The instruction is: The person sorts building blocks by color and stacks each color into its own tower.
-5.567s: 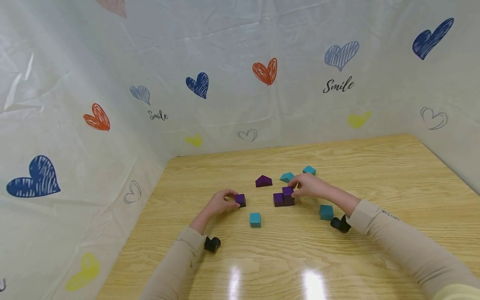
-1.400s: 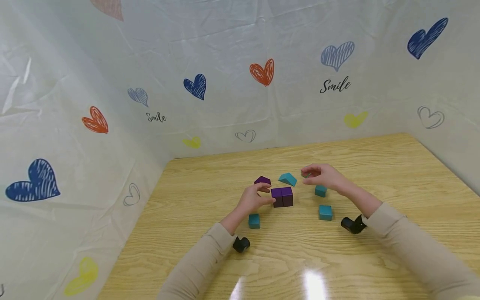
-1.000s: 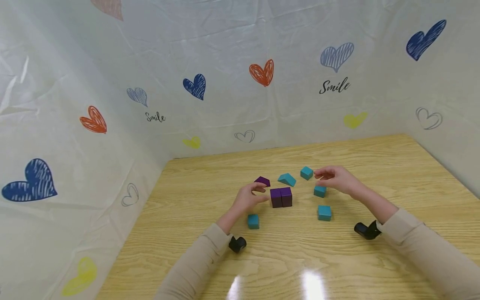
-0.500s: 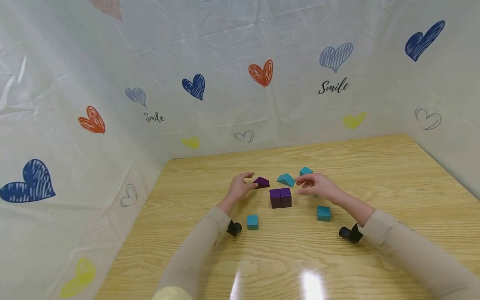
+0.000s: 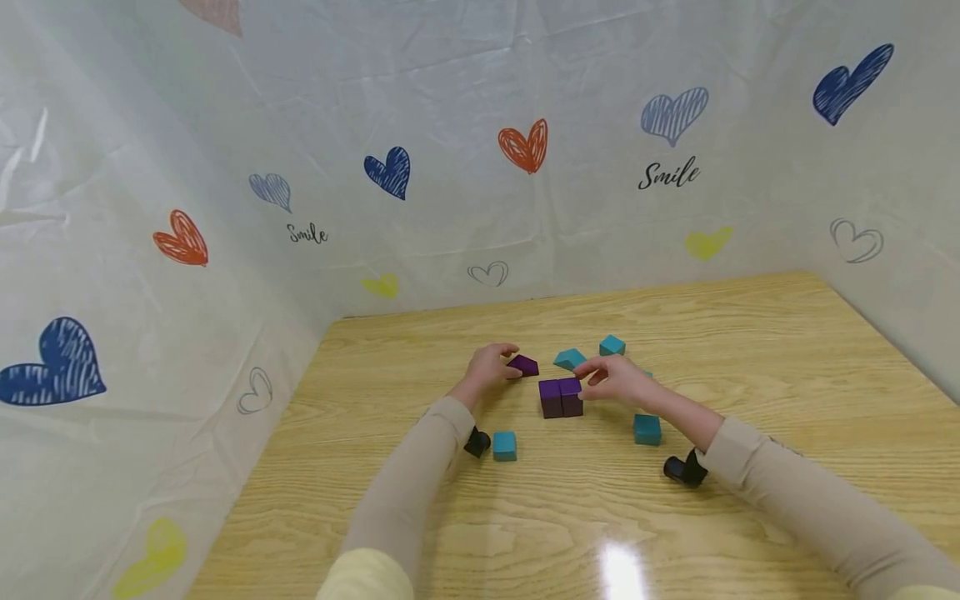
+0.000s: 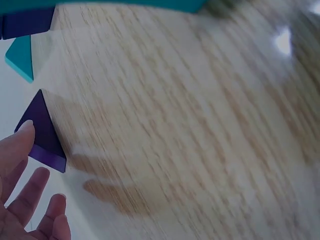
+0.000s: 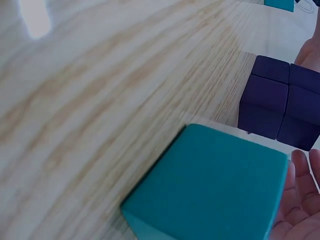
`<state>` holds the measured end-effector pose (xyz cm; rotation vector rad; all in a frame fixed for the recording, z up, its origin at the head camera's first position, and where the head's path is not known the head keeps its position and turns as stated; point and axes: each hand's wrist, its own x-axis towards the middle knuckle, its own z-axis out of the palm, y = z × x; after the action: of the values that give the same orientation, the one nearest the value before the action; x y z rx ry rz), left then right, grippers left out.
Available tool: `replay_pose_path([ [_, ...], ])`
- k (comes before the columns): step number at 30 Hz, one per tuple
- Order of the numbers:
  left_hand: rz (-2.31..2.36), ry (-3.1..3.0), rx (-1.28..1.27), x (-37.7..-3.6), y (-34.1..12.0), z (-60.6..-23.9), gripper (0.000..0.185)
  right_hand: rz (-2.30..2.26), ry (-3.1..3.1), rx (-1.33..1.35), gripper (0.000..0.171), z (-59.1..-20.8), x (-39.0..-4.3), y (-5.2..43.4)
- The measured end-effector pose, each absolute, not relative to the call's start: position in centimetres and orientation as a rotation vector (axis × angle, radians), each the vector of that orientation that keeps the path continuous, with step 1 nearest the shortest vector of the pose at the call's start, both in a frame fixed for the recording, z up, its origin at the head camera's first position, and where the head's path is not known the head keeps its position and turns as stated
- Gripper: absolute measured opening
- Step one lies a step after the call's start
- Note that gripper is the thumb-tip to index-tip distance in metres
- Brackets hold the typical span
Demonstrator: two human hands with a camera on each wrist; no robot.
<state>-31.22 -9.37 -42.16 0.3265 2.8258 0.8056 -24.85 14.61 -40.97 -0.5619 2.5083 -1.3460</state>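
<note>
A block of purple cubes (image 5: 561, 397) pushed together stands mid-table. My right hand (image 5: 609, 380) reaches in from the right, its fingertips touching the block's right side. In the right wrist view the purple cubes (image 7: 279, 102) sit just past a teal cube (image 7: 210, 185), with my palm at the frame's right edge. My left hand (image 5: 491, 367) rests beside a purple triangular prism (image 5: 523, 365). The left wrist view shows one fingertip (image 6: 21, 142) touching the prism (image 6: 46, 131), the other fingers spread and holding nothing.
A teal wedge (image 5: 570, 359) and a teal cube (image 5: 612, 345) lie behind the purple block. Other teal cubes sit at the front left (image 5: 505, 446) and front right (image 5: 647, 429). White heart-printed sheets wall the wooden table (image 5: 750, 350) at the back and sides.
My left hand left the purple block and moved back-left to the prism. My right hand swung left from the teal cubes to the block's right side.
</note>
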Motion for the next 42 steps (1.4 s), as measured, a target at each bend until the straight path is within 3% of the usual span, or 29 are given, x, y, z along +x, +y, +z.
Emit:
replay_pose_path([
  [19,0.939,2.78,0.253,-31.1,-9.3,-41.2,0.039,-1.352,2.498,-0.523,0.038,-41.2,-25.0,14.5],
  [29,1.007,2.746,0.414,-29.9,-9.4,-38.3,0.044,-1.355,2.499,-0.541,0.038,-41.3,-25.0,14.6],
  [42,0.968,2.737,0.623,-27.1,-7.7,-37.3,0.033,-1.354,2.488,-0.575,0.039,-41.3,-25.0,14.7],
])
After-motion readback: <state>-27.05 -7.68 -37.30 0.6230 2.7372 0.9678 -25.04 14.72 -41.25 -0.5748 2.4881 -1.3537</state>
